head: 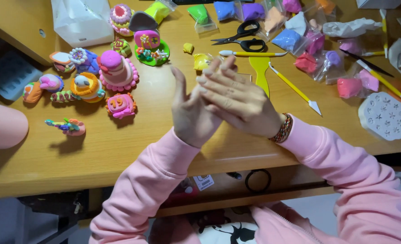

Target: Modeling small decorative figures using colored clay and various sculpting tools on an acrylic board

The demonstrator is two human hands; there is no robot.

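Note:
My left hand (189, 113) is raised above the wooden table (119, 149) with its palm up and fingers straight. My right hand (236, 101) lies flat across it, palm pressed on palm, with a beaded bracelet (283, 129) at the wrist. Whatever lies between the palms is hidden. Both arms wear pink sleeves. Just behind the fingertips lies a piece of yellow clay (202, 61), with a small yellow lump (188, 47) further back.
Several finished clay figures stand at the left, among them a pink tiered cake (116, 70) and a small house (149, 45). Black scissors (243, 38), yellow modelling tools (260, 72), bagged coloured clay (300, 40) and a white mould (383, 115) lie at the right. A white bag (83, 20) sits at the back.

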